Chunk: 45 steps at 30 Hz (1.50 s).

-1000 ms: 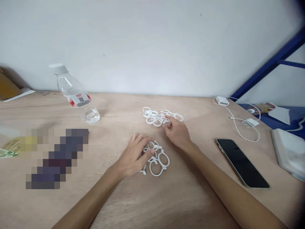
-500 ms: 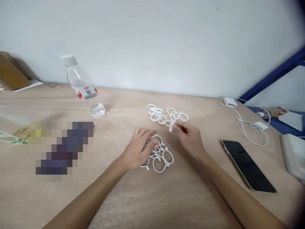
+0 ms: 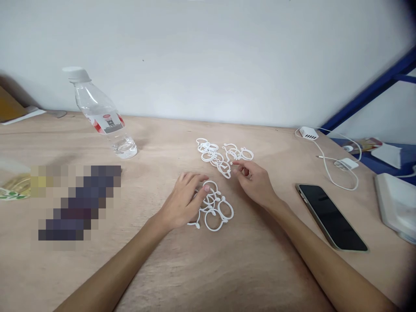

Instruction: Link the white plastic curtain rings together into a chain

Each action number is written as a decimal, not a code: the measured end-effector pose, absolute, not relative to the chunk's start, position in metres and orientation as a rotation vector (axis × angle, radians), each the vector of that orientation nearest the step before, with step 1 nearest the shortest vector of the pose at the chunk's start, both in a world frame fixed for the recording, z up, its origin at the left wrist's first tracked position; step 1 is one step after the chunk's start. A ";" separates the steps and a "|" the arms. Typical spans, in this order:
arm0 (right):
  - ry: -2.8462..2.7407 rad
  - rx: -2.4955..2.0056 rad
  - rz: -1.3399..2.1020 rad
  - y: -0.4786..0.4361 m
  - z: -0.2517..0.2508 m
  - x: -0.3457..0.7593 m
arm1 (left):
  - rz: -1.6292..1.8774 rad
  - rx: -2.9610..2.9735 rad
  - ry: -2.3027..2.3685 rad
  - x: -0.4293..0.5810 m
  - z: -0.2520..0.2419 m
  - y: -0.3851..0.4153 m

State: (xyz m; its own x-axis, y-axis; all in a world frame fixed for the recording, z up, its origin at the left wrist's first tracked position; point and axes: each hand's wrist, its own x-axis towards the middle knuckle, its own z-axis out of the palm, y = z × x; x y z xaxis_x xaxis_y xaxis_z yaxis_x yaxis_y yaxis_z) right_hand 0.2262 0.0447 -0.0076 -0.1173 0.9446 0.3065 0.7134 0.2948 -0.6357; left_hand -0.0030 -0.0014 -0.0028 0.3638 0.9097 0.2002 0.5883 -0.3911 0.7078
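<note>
My left hand (image 3: pixel 182 197) lies palm down with its fingers stretched out, over the left side of a near cluster of white plastic rings (image 3: pixel 224 220) with small knobs. The hand covers part of that cluster. Farther back lies a second cluster of white rings (image 3: pixel 209 147), partly overlapping one another. My right hand (image 3: pixel 255 180) hovers at the right front of this far cluster, thumb and index finger apart. Its fingertips are close to a white ring (image 3: pixel 229 175) at the cluster's front edge, and nothing shows between them.
On the wooden table (image 3: pixel 156 277), a clear water bottle (image 3: pixel 108 123) stands at back left. A pixelated dark item (image 3: pixel 79 201) lies left. To the right are a phone (image 3: pixel 331 216), a white charger (image 3: pixel 308 132) with cables, and a white box (image 3: pixel 394 203). A wall rises behind.
The right hand has let go of a white ring, which now lies at the front of the far cluster, and its fingers have parted. The whole view has shifted slightly; the left hand stays put.
</note>
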 end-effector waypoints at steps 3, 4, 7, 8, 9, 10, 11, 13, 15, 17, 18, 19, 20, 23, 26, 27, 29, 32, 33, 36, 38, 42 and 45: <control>-2.057 -1.412 0.412 0.046 -0.010 0.228 | 0.797 2.092 1.297 -0.003 -0.001 -0.002; -2.080 -1.392 0.414 0.045 -0.011 0.228 | 0.799 2.094 1.295 -0.003 0.000 -0.002; -2.084 -1.350 0.406 0.044 -0.009 0.227 | 0.800 2.127 1.279 -0.003 0.001 -0.003; -2.070 -1.343 0.430 0.043 -0.007 0.226 | 0.795 2.148 1.270 -0.003 0.001 -0.003; -2.046 -1.341 0.474 0.042 -0.005 0.226 | 0.787 2.168 1.266 -0.003 0.000 -0.003; -2.009 -1.347 0.537 0.042 -0.003 0.225 | 0.778 2.185 1.264 -0.003 0.000 -0.002; -1.952 -1.359 0.622 0.042 0.000 0.225 | 0.769 2.197 1.265 -0.003 -0.001 -0.002; -1.755 -1.385 0.843 0.044 0.005 0.226 | 0.763 2.198 1.279 -0.003 -0.002 -0.002; -1.477 -1.347 1.101 0.045 0.010 0.228 | 0.759 2.184 1.294 -0.002 -0.002 -0.002; -1.218 -1.248 1.325 0.047 0.015 0.231 | 0.753 2.174 1.303 -0.002 -0.003 -0.002; -1.130 -1.201 1.399 0.047 0.017 0.232 | 0.751 2.170 1.307 -0.002 -0.003 -0.002; -1.073 -1.171 1.448 0.047 0.019 0.233 | 0.750 2.165 1.311 -0.002 -0.003 -0.002; -1.036 -1.156 1.476 0.047 0.021 0.234 | 0.751 2.160 1.315 -0.002 -0.003 -0.002; -0.989 -1.141 1.488 0.048 0.024 0.235 | 0.761 2.153 1.318 -0.002 -0.003 -0.002; -1.046 -1.185 1.371 0.049 0.022 0.234 | 0.761 2.158 1.318 -0.002 -0.003 -0.002; -1.071 -1.208 1.316 0.048 0.021 0.233 | 0.758 2.155 1.320 -0.002 -0.002 -0.002; -1.131 -1.228 1.207 0.045 0.019 0.229 | 0.756 2.145 1.320 -0.002 -0.002 -0.001; -1.423 -1.195 0.938 0.031 0.018 0.215 | 0.779 2.125 1.308 -0.003 -0.003 -0.001; -1.571 -1.166 0.805 0.025 0.018 0.208 | 0.802 2.120 1.292 -0.003 -0.003 -0.001; -1.931 -1.011 0.506 0.008 0.017 0.188 | 0.889 2.086 1.225 -0.004 -0.002 -0.001; -2.053 -0.916 0.440 0.002 0.015 0.178 | 0.921 2.044 1.203 -0.005 -0.001 -0.002; -2.141 -0.841 0.374 0.001 0.008 0.168 | 0.910 1.937 1.174 -0.005 0.003 -0.003; -2.174 -0.822 0.330 0.002 0.005 0.166 | 0.930 1.825 1.168 -0.005 0.004 -0.004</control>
